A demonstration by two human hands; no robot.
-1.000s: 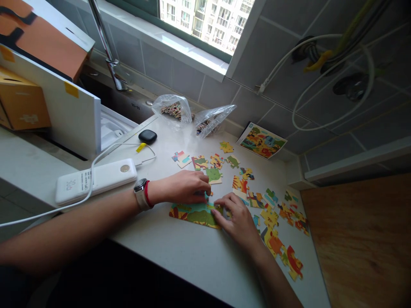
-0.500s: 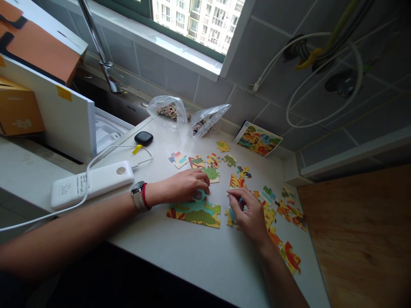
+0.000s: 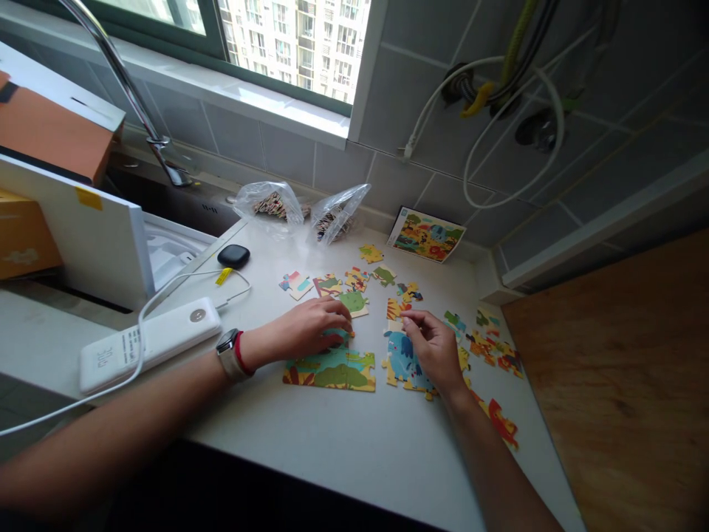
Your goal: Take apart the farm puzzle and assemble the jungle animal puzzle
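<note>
My left hand [image 3: 326, 325] is bent over the top edge of a joined green jungle section [image 3: 332, 372]. Its curled fingers grip a puzzle piece [image 3: 352, 335], mostly hidden beneath them. My right hand [image 3: 433, 346] is closed in a pinch, thumb against forefinger, over the right side of a joined blue elephant section [image 3: 399, 356]. What the pinch holds, if anything, cannot be made out. An orange-striped puzzle piece [image 3: 395, 309] lies just beyond those fingertips. Behind my left hand rests a green puzzle piece [image 3: 354, 301].
Several loose pieces [image 3: 382, 275] lie farther back, others [image 3: 492, 347] to the right. A picture card [image 3: 426, 234] leans on the wall near plastic bags [image 3: 337, 214]. At left are a cabled power bank [image 3: 149, 343], a black case [image 3: 233, 256] and a sink [image 3: 166, 193].
My right hand has shifted slightly back and rightward, uncovering more of the blue elephant section. My left hand stays over the green section, its fingers lower. The camera view has also turned a little.
</note>
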